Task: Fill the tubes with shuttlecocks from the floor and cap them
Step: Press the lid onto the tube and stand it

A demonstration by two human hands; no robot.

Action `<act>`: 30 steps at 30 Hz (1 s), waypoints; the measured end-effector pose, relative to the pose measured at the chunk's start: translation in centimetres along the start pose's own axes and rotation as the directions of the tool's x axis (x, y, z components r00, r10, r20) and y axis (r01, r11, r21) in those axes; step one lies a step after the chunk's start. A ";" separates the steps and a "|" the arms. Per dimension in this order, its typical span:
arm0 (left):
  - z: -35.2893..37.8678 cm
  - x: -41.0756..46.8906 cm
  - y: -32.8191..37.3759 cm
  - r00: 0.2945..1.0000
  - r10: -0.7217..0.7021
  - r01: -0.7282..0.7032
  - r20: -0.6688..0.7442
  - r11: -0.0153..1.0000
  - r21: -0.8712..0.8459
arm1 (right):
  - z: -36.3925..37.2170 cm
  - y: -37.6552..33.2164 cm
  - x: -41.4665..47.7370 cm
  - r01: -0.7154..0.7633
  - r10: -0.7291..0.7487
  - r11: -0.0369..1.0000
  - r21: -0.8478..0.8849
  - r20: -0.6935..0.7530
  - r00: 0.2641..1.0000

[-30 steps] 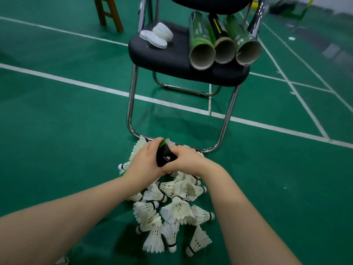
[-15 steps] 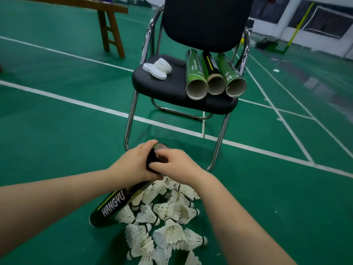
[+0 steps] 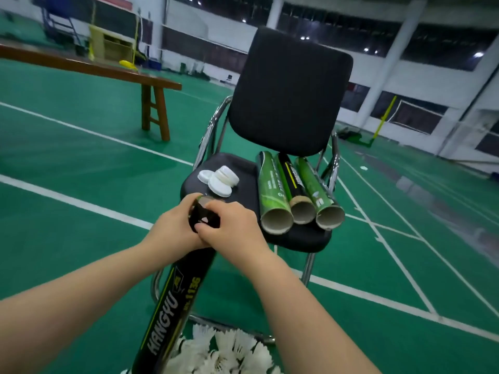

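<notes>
A long black tube (image 3: 175, 306) marked HANGYU slants up from the floor toward the chair. My left hand (image 3: 172, 228) grips it just below its top. My right hand (image 3: 232, 228) is closed around the top end beside it, fingers over the rim. White shuttlecocks (image 3: 229, 352) lie heaped on the floor at the bottom, under the tube. On the seat of the black chair (image 3: 305, 236) lie three open tubes (image 3: 294, 195), two green and one black, mouths facing me. A small stack of white caps (image 3: 220, 180) sits on the seat's left part.
The chair's chrome legs (image 3: 307, 268) stand just behind the heap. A wooden bench (image 3: 151, 103) stands at the left rear. White court lines cross the green floor (image 3: 81, 238). Net posts and hall walls are far behind.
Both hands have lifted the black tube's top end from floor level up to the chair's seat. My view has tilted up, and the shuttlecock heap has dropped to the bottom edge.
</notes>
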State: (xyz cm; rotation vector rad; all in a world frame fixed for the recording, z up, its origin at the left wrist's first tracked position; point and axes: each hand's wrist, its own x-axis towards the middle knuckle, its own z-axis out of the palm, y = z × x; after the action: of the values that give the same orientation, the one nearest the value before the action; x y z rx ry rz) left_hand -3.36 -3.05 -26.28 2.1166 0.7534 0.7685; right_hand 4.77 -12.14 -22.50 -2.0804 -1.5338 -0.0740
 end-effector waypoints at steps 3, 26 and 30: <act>0.1 2.2 -0.3 0.999 -0.004 0.002 -0.038 0.999 -0.037 | 0.0 0.8 2.6 0.016 -0.016 0.999 -0.035 -0.014 1.000; 2.7 8.6 -6.9 0.978 -0.132 0.098 -0.162 0.974 -0.205 | 5.4 11.4 18.3 -0.521 0.524 0.850 -0.079 0.031 0.851; 2.9 9.2 -6.9 0.979 -0.120 0.088 -0.162 0.977 -0.193 | 6.1 11.6 18.3 -0.502 0.501 0.861 -0.080 -0.035 0.865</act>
State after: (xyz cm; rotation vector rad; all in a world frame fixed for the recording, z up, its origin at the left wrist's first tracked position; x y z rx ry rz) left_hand 2.87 5.97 -30.82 1.8461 0.8443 0.9368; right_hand 19.92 4.24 -25.71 -2.4780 -0.9468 0.0413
